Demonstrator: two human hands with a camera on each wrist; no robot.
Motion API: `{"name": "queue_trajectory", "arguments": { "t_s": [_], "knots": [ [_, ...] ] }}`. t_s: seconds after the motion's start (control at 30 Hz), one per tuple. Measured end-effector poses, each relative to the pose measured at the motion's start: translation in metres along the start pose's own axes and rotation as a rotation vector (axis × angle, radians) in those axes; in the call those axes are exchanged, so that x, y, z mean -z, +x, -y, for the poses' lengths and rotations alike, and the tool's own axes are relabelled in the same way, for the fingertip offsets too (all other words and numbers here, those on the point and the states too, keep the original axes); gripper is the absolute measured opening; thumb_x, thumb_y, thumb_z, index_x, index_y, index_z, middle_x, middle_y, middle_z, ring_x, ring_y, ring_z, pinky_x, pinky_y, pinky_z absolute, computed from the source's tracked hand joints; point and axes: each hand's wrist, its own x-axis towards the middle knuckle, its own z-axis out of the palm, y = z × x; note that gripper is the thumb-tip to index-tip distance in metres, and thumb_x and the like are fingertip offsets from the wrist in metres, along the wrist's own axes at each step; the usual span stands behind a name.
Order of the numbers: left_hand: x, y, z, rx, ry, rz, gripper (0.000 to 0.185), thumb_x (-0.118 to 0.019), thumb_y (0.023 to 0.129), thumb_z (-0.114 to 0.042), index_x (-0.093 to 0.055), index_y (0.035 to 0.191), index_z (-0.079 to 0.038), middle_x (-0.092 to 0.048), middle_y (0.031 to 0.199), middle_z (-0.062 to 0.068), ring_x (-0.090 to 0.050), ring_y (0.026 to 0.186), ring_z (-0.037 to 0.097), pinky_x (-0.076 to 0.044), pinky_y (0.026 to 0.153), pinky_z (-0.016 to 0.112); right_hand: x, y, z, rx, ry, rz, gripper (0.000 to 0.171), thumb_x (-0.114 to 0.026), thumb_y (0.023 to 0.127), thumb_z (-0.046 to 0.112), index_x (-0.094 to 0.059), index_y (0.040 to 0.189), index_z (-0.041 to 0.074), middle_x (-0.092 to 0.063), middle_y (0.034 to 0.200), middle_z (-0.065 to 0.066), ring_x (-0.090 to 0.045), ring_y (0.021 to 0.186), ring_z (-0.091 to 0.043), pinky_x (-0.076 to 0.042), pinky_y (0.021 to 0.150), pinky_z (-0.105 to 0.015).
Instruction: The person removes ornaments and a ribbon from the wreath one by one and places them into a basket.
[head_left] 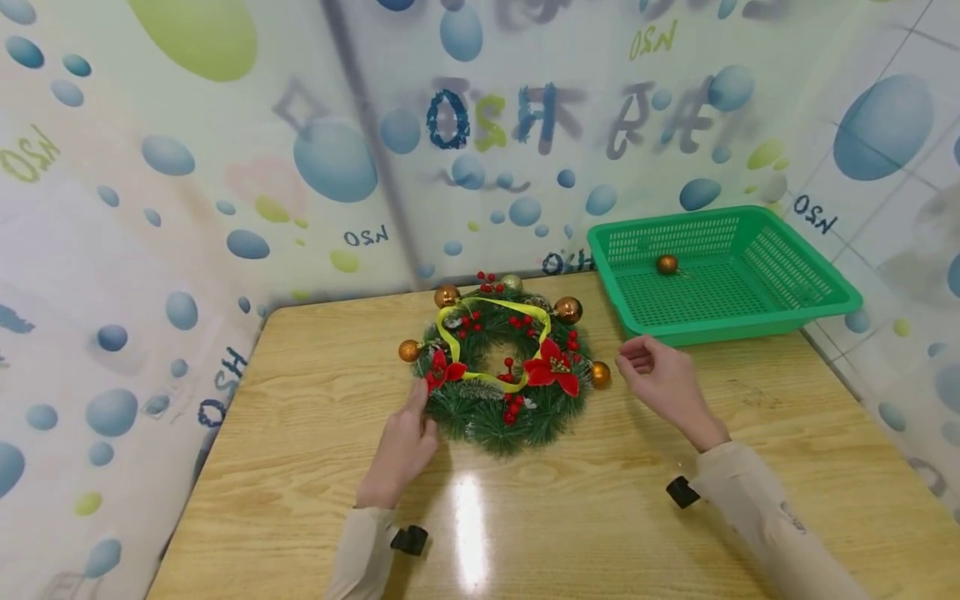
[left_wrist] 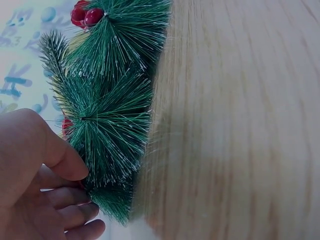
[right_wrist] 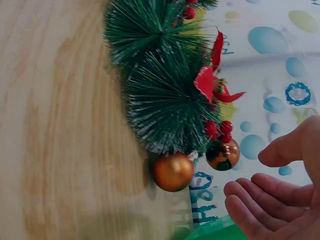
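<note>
A green pine wreath (head_left: 491,429) lies on the table, with red poinsettia flowers, red berries, pine cones, a yellow ribbon (head_left: 444,333) and several shiny ball ornaments around its rim. At its left side, my left hand (head_left: 401,450) pinches the wreath's edge beside the smaller red flower (head_left: 444,369). In the left wrist view the thumb (left_wrist: 70,162) lies against the green needles, the other fingers partly curled below. My right hand (head_left: 663,383) is held to the right of the wreath, near a gold ball (head_left: 601,373), its fingers loosely bent with nothing between them.
A green plastic basket (head_left: 720,325) stands at the table's back right, with one copper-coloured ball (head_left: 667,264) inside. Behind the wooden table (head_left: 300,483) hangs a white curtain (head_left: 300,242) printed with blue and green ovals.
</note>
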Motion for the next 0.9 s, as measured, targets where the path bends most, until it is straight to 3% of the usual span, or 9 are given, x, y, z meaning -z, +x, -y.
{"name": "queue_trajectory", "arguments": {
  "t_s": [0.2, 0.43, 0.9],
  "knots": [
    [-0.001, 0.001, 0.001, -0.011, 0.015, -0.017, 0.070, -0.048, 0.094, 0.000, -0.021, 0.158, 0.004, -0.016, 0.166, 0.024, -0.035, 0.043, 0.005, -0.045, 0.048, 0.021, -0.010, 0.001, -0.001, -0.019, 0.019, 0.051, 0.022, -0.064, 0.095, 0.007, -0.067, 0.111, -0.008, -0.073, 0.102, -0.022, -0.072, 0.090, -0.032, -0.063, 0.078, -0.038],
    [-0.002, 0.001, 0.002, -0.022, 0.011, -0.028, 0.070, -0.049, 0.094, 0.001, -0.021, 0.158, 0.006, -0.017, 0.165, 0.026, -0.034, 0.043, 0.005, -0.043, 0.045, 0.022, -0.021, 0.005, -0.014, -0.067, 0.028, 0.126, 0.026, -0.063, 0.095, 0.007, -0.064, 0.114, -0.010, -0.071, 0.107, -0.025, -0.071, 0.095, -0.034, -0.062, 0.083, -0.042],
    [-0.001, 0.000, 0.001, -0.015, -0.011, -0.022, 0.071, -0.049, 0.094, 0.001, -0.019, 0.159, 0.005, -0.017, 0.166, 0.025, -0.036, 0.043, 0.006, -0.044, 0.044, 0.022, -0.037, 0.008, -0.024, -0.071, -0.022, 0.191, 0.028, -0.069, 0.091, 0.009, -0.062, 0.111, -0.008, -0.071, 0.101, -0.023, -0.070, 0.091, -0.033, -0.061, 0.081, -0.046]
  ]
}}
